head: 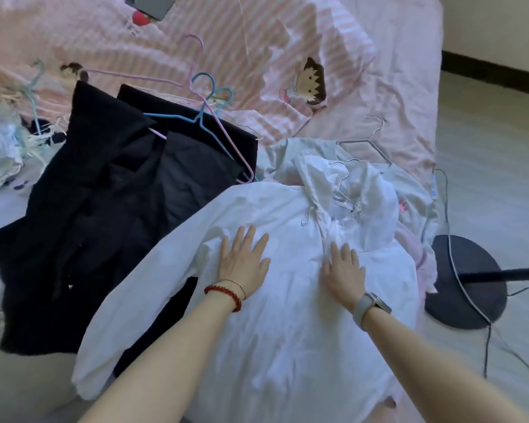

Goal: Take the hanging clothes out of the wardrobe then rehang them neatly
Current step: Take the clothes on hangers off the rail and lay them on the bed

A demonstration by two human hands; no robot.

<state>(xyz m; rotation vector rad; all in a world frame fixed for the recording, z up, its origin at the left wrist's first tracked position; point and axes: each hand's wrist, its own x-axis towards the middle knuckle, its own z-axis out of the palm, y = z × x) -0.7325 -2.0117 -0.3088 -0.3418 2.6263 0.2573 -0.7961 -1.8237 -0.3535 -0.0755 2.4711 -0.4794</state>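
Note:
A white hooded garment [287, 315] lies spread on the bed in front of me, with a thin white hanger [344, 190] at its collar. My left hand [245, 261] presses flat on its chest with the fingers spread. Flat on the cloth just right of the front seam rests my right hand [344, 270]. Left of the white garment lies a pile of black clothes [110, 209]. On the black pile lie a blue hanger [196, 117] and a pink hanger [223, 141].
The pink striped bedspread [257, 41] covers the bed behind. A grey hanger [370, 141] lies on a pale garment at the right. More light clothes and hangers [19, 129] sit at the far left. A phone [150, 4] lies at the back. A round black stand base [468, 279] and cables are on the floor.

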